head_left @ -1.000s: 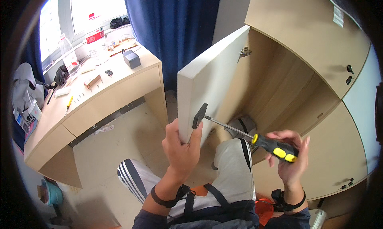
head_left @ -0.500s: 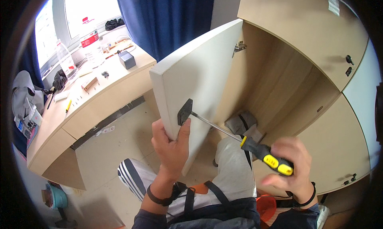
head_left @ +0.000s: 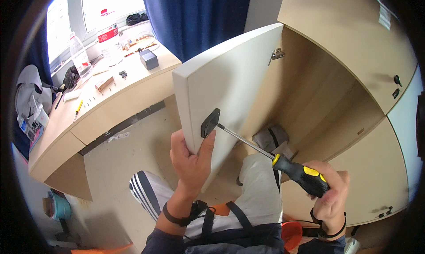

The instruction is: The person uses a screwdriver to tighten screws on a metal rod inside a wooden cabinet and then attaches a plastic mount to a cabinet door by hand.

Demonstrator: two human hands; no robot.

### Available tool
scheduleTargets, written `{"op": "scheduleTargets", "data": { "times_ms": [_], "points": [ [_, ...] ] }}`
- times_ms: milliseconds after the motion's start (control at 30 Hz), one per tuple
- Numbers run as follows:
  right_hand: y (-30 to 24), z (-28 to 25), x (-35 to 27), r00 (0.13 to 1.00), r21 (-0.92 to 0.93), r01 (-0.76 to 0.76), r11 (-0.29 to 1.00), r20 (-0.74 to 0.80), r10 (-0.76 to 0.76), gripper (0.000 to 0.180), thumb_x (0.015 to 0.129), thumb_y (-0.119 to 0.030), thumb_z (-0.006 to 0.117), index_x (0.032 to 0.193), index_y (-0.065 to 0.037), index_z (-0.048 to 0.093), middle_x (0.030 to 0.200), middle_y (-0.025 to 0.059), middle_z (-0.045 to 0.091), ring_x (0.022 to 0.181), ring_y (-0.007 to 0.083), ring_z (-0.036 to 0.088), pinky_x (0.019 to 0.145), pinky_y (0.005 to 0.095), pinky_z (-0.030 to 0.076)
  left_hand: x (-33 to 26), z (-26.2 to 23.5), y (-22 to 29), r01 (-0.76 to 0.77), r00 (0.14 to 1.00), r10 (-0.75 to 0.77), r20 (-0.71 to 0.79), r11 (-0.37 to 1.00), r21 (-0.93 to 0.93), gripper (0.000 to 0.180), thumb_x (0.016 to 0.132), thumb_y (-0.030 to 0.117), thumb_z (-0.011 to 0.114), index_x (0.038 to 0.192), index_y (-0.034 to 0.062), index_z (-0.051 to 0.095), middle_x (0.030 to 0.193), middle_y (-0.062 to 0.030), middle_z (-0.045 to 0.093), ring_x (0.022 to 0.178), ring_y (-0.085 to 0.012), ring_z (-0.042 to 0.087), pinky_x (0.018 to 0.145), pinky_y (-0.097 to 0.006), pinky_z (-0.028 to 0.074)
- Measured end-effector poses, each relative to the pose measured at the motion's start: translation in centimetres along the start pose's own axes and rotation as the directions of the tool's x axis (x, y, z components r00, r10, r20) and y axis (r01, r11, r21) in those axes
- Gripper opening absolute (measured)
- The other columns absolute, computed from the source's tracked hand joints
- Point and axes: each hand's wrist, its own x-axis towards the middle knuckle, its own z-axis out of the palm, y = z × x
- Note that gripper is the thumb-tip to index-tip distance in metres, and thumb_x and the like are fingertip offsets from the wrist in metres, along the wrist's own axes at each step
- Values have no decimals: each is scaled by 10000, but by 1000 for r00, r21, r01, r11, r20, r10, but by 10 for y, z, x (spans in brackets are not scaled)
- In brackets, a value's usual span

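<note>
A white cabinet door (head_left: 234, 72) stands swung out in front of me. My left hand (head_left: 191, 165) is closed around its near edge, thumb on the inner face just below a small black lock plate (head_left: 210, 122). My right hand (head_left: 333, 187) is wrapped around the black and yellow handle of a screwdriver (head_left: 290, 167). Its steel shaft runs up and left, with the tip at the right side of the lock plate. Whether the tip sits in a screw there is too small to tell.
A metal hinge (head_left: 277, 55) joins the door to the wooden cabinet (head_left: 327, 77); a grey bag (head_left: 270, 139) lies inside. At left, a desk (head_left: 119, 88) carries water bottles (head_left: 79, 55), screws, a dark box (head_left: 148, 59) and a yellow-handled tool (head_left: 79, 109). An orange-red bucket (head_left: 292, 234) stands low by my legs.
The screwdriver handle has turned, so its yellow patches face another way. My right-hand fingers, looser before, now wrap the handle. My left hand keeps its hold on the door; the view has shifted slightly.
</note>
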Motion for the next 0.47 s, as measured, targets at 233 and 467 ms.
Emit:
{"op": "scheduleTargets", "data": {
  "times_ms": [233,467],
  "points": [
    [6,7,-4,993,24,35,999,-113,-32,466,754,-389,689,938,27,586,750,131,620,620,238,618,567,290,480,-3,1,1,67,998,-66,22,997,-24,281,800,68,718,955,-10,497,749,-70,617,633,-74,556,554,-209,443],
    [-9,3,-5,922,12,-386,922,-39,386,866,784,-779,356,971,41,567,935,180,604,751,242,651,676,246,501,-2,-1,2,56,998,-57,13,997,45,297,790,85,730,970,5,507,770,-75,622,636,-98,560,568,-224,449]
  ]
}}
